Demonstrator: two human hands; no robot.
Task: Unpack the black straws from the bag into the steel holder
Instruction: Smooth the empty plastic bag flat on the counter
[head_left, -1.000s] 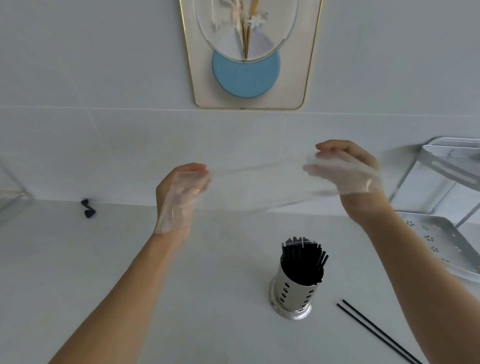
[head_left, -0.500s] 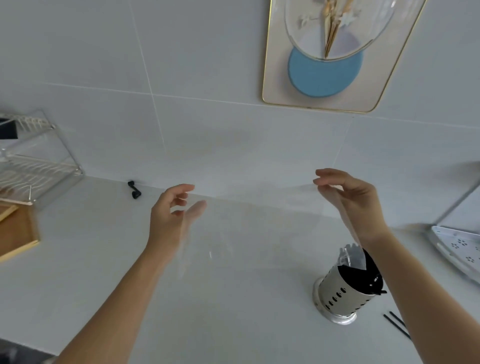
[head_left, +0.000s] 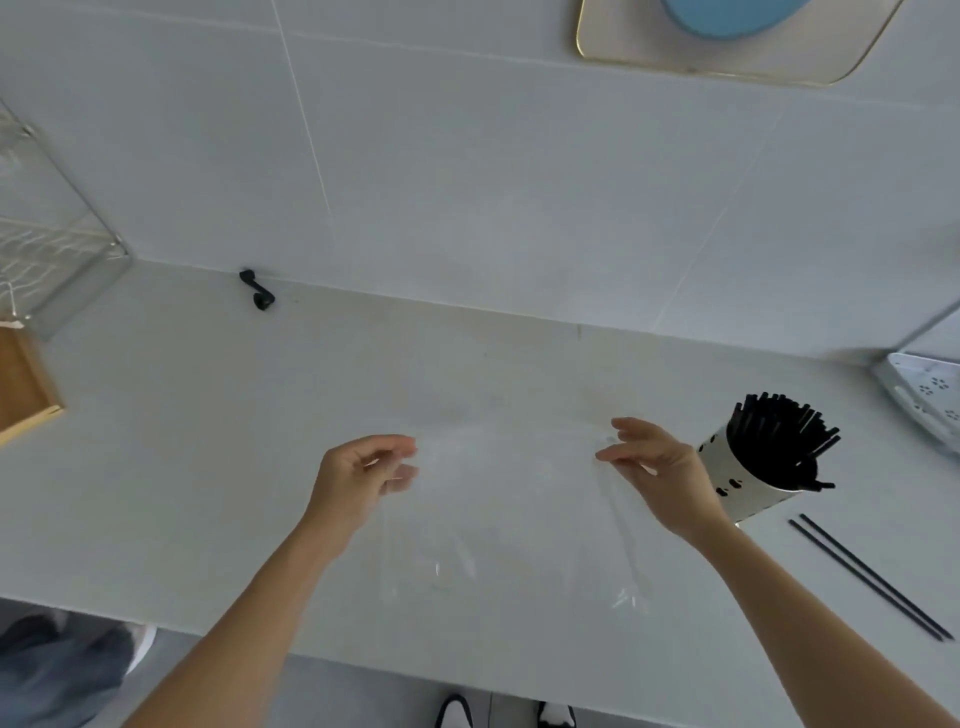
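The empty clear plastic bag (head_left: 509, 519) is stretched flat between my hands, low over the white counter (head_left: 208, 441). My left hand (head_left: 358, 478) pinches its upper left corner. My right hand (head_left: 654, 467) pinches its upper right corner. The perforated steel holder (head_left: 737, 488) stands just right of my right hand, and it is packed with black straws (head_left: 779, 441). Two loose black straws (head_left: 872, 577) lie side by side on the counter in front of the holder, to its right.
A small black object (head_left: 257, 291) lies by the tiled wall. A wire dish rack (head_left: 52, 234) and a wooden board (head_left: 21, 384) are at the far left. A white perforated tray (head_left: 924, 395) sits at the right edge. The counter's front edge (head_left: 363, 654) runs below the bag.
Both hands have come down from chest height toward the counter with the bag held between them. The view has tilted down and to the left.
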